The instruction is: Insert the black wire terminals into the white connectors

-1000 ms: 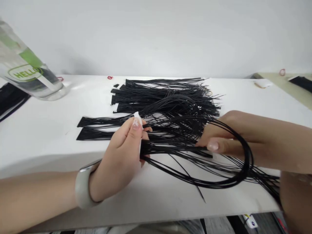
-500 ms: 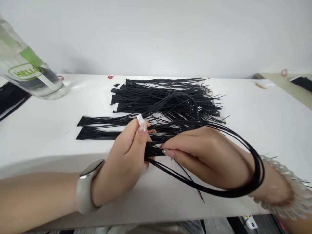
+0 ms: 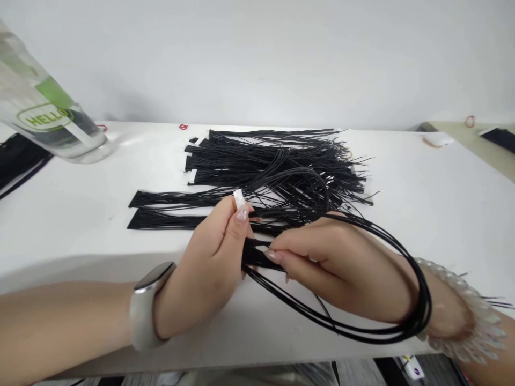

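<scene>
My left hand (image 3: 215, 254), a watch on its wrist, is closed around a bundle of thin black wires (image 3: 386, 339) bent into a wide loop. A small white piece (image 3: 238, 199), its kind unclear, sticks up by the left thumb tip. Just to the right, my right hand (image 3: 333, 262) pinches dark strands of the bundle between thumb and fingertips. The loop passes over and around this hand near the wrist, where a clear beaded bracelet sits. Behind the hands lies a pile of black wire bundles (image 3: 241, 155), with two flat bundles (image 3: 161, 219) nearer on the left.
A clear bottle of water (image 3: 60, 115) marked HELLO stands on the white table (image 3: 72, 214) at the left, beside dark material (image 3: 20, 161). Small red loops (image 3: 183, 127) lie by the wall. A black item (image 3: 501, 138) rests at the far right.
My right hand has shifted slightly left and down, and the lower side of the wire loop hangs lower. A loose wire end below has drawn in towards the loop. My left hand keeps its grip.
</scene>
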Demonstrator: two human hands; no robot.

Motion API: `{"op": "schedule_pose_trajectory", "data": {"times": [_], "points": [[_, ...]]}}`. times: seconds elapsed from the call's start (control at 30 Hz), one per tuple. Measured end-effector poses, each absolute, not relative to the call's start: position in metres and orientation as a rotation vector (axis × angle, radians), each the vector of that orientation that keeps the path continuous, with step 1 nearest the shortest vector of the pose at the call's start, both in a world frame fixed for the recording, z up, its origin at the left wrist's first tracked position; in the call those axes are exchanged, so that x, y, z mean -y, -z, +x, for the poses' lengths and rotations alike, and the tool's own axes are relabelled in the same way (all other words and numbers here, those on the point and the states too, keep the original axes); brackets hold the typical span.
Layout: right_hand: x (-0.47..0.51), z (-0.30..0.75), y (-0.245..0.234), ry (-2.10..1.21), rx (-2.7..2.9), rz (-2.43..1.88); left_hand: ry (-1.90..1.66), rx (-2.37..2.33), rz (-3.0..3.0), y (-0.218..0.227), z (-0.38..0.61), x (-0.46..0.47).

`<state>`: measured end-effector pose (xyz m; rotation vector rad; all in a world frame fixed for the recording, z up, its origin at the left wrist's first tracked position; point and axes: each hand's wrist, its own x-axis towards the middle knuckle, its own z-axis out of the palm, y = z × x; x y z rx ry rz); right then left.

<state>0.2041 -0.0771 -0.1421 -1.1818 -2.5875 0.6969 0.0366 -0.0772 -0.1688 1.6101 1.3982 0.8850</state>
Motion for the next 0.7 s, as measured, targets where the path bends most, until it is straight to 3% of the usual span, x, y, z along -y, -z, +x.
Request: {"op": "schedule_pose_trajectory", "data": {"times": [0.37, 0.7], "points": [[0.080, 0.202, 0.140, -0.714, 2.629, -1.192, -0.851, -1.366, 1.632, 0.169, 0.035, 0.081], [0.075, 0.218, 0.134, -0.235, 2.626, -1.227, -0.838, -1.349, 1.591, 0.171, 0.036, 0.079]]}}
